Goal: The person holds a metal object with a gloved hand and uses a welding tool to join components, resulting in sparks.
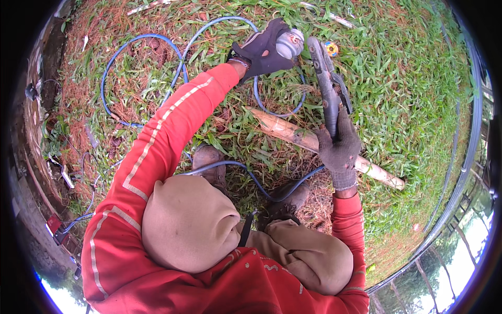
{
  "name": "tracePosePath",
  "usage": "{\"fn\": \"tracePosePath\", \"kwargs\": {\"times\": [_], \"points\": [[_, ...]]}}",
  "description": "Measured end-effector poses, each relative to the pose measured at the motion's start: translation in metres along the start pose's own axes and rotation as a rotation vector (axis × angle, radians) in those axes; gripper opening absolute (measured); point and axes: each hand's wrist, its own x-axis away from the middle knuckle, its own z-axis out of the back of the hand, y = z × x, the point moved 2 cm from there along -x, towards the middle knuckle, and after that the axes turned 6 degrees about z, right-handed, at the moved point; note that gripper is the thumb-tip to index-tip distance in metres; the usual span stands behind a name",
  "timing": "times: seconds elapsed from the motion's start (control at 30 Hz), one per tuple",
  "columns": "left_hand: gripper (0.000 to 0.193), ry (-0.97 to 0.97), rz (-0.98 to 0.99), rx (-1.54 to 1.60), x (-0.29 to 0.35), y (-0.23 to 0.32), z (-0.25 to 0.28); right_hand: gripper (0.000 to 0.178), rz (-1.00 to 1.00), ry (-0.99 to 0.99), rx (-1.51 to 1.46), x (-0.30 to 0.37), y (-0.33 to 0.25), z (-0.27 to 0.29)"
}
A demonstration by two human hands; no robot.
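My left hand (264, 49), in a dark work glove, reaches out at the upper middle. Its fingers close round a small grey-white rounded piece like a can or cup (290, 44), with reddish marks on its side. To its right, my right hand (340, 149), in a worn dark glove, grips the lower end of a long dark-grey metal tool (327, 86). A thin lever-like part runs along the tool's right side; its exact kind is unclear. The tool's top end stands close beside the grey-white piece, apparently apart from it. A blue hose (251, 175) leads up towards my right hand.
A peeled wooden pole (287, 131) lies on the grass beneath my right hand. Blue hose loops (106, 86) spread at the left. An orange round object (331, 49) lies beyond the tool. My boots (209, 159) are near the pole; a red box-like thing (54, 224) sits far left.
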Motion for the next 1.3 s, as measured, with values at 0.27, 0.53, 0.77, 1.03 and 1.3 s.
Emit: {"fn": "tracePosePath", "kwargs": {"times": [0.27, 0.53, 0.77, 1.03, 1.3], "points": [[0.122, -0.008, 0.01, 0.058, -0.001, -0.01, -0.004, 0.08, 0.016, -0.006, 0.045, -0.003, -0.005, -0.002], [0.116, 0.042, -0.019, 0.018, 0.001, -0.01, 0.001, 0.08, 0.036, 0.002, 0.029, -0.004, -0.003, -0.005], [0.119, -0.092, 0.119, 0.243, 0.018, 0.028, 0.024, 0.082, 0.033, 0.002, 0.028, 0.0, 0.005, -0.001], [0.112, 0.083, -0.101, 0.168, 0.002, -0.016, -0.009, 0.079, 0.015, 0.112, -0.019, 0.004, 0.014, -0.002], [0.112, 0.073, -0.032, 0.104, 0.004, 0.0, 0.0, 0.077, 0.081, 0.104, -0.037, 0.001, 0.015, -0.002]]}}
